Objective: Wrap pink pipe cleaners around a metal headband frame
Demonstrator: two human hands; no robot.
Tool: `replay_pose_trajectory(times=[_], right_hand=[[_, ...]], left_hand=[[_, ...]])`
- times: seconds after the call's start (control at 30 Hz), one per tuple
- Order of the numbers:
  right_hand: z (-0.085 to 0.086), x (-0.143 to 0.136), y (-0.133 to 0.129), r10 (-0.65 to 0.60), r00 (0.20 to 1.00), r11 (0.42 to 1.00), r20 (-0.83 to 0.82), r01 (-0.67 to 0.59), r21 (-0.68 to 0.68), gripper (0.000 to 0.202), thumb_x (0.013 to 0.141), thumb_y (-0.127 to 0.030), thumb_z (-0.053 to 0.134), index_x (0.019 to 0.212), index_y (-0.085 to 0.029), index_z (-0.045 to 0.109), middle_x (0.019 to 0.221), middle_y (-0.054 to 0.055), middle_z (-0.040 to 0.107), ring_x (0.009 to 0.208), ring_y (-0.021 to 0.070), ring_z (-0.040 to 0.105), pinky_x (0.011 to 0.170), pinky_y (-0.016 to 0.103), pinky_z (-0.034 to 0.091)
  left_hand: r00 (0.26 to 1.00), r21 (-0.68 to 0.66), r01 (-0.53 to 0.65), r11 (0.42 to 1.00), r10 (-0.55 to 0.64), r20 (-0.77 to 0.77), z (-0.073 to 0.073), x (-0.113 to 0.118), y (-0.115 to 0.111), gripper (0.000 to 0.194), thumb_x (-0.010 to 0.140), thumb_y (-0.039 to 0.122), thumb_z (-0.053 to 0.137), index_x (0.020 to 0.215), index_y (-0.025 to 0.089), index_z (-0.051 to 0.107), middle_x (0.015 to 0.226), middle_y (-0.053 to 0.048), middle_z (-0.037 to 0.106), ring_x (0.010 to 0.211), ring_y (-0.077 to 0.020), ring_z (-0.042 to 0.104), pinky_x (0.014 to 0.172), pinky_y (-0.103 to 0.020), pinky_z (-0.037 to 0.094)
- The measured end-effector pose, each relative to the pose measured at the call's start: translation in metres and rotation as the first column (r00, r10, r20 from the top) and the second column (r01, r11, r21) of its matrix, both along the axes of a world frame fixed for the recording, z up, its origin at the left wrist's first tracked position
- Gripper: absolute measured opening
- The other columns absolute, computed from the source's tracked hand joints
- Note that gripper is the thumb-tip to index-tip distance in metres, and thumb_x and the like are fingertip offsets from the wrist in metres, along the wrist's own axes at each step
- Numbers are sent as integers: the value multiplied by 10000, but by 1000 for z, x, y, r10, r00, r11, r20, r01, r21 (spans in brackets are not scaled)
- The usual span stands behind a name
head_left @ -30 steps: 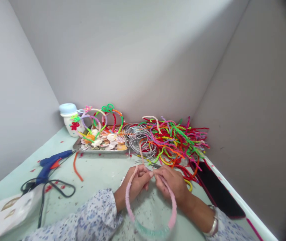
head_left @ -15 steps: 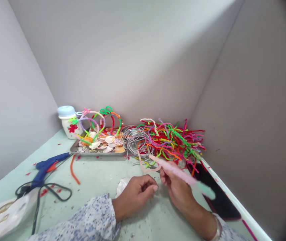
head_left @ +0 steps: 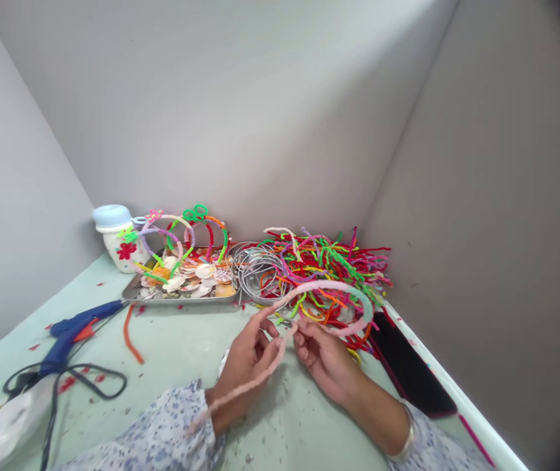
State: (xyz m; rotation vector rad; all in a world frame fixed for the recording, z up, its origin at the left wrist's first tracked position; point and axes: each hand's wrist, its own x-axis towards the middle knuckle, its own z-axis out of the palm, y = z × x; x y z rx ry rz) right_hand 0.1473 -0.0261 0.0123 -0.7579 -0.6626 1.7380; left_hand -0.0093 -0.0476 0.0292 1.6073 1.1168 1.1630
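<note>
A headband [head_left: 329, 286] wrapped in fuzzy pink, lavender and mint pipe cleaner arches above both hands. A loose pale pink pipe cleaner [head_left: 243, 388] trails from the fingertips across my left wrist to the sleeve. My right hand [head_left: 329, 360] is closed, pinching this pipe cleaner by the headband's near end. The fingers of my left hand [head_left: 246, 356] are curled, its thumb against the strand and its index fingertip by the headband's other end. Whether the index finger grips the band is unclear.
Behind are a metal tray [head_left: 182, 301] of shells with finished headbands, a wire coil [head_left: 255, 278] and a heap of pipe cleaners [head_left: 343, 261]. A blue glue gun [head_left: 64, 337] with its cord lies left, near a white jar [head_left: 118, 245]. A black phone-like slab [head_left: 412, 366] lies right.
The headband has turned from edge-on to an open arch. My left hand has come up to the pale pink strand, which now hangs over its wrist. The view has shifted slightly right.
</note>
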Motion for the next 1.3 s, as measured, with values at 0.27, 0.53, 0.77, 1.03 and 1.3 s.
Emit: replay_pose_trajectory(times=[0.27,0.53,0.77,1.03,1.3], right_hand=[[0,-2,-4,108,987,993,117,-113,38,152,752,-266,658,688,-146,590,577,-31,535,461,51,455,420,152,327],[2,-2,-6,173,960,978,222,-193,73,156,750,-262,621,668,-138,574,564,-31,545,432,55,481,404,164,329],[0,-2,-5,187,952,978,244,-204,47,107,733,-236,598,691,-138,588,564,-34,559,422,56,498,404,168,335],[2,-3,-6,199,944,975,263,-219,48,134,717,-259,632,679,-142,581,554,-35,558,417,59,498,403,170,330],[2,-3,-6,223,929,964,294,-255,75,153,737,-272,640,689,-138,587,560,-34,550,440,58,496,429,173,341]], left_hand=[[998,7,-38,999,38,-45,-10,0,7,297,804,294,566,1074,185,508,813,4,551,593,-91,482,555,-196,399],[997,9,-41,999,41,-69,-12,-2,11,177,799,307,572,890,158,594,713,-3,570,587,-111,506,552,-208,405],[998,48,-33,998,35,-53,-6,-2,9,152,808,299,561,811,157,616,775,-28,616,700,-140,559,650,-229,438],[983,113,-63,992,81,-166,-9,-4,9,192,814,275,519,687,191,636,762,-35,631,753,-169,566,732,-265,437],[979,97,-89,991,105,-172,-5,-1,7,196,820,263,513,690,178,633,715,-18,611,714,-156,558,709,-254,423]])
